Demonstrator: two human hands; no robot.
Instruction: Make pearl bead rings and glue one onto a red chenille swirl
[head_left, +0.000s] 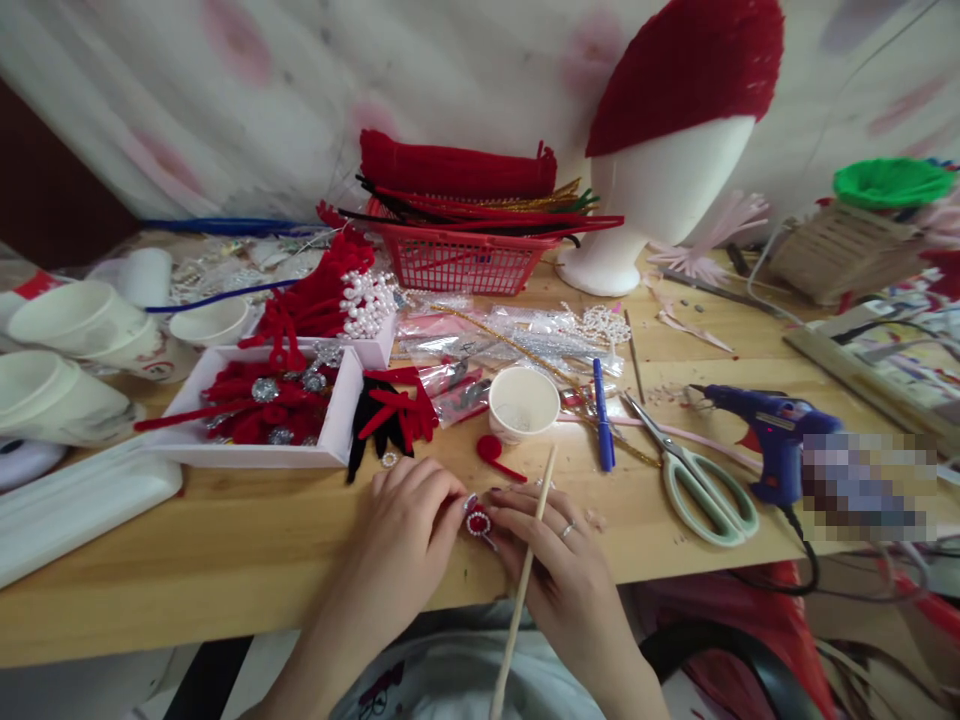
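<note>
Close to the table's front edge, my left hand [412, 515] pinches a small red ornament ringed with white beads [478, 523]. My right hand [559, 550] meets it from the other side, fingers bent and closed, with a ring on one finger. A thin wooden stick [523, 585] is held across those right fingers, slanting down toward my lap. Just beyond my hands lies a curled red pipe cleaner [491, 450], and behind it stands a paper cup [523, 403] with something small and shiny inside. A small pearl ring [388, 460] rests near my left knuckles.
Scissors [709, 490], a blue marker [603, 415] and a blue glue gun [780, 430] lie to the right. On the left are a white box [341, 425] of red pieces and paper cups [75, 325]. A red basket [465, 262] and foam head [645, 200] stand behind.
</note>
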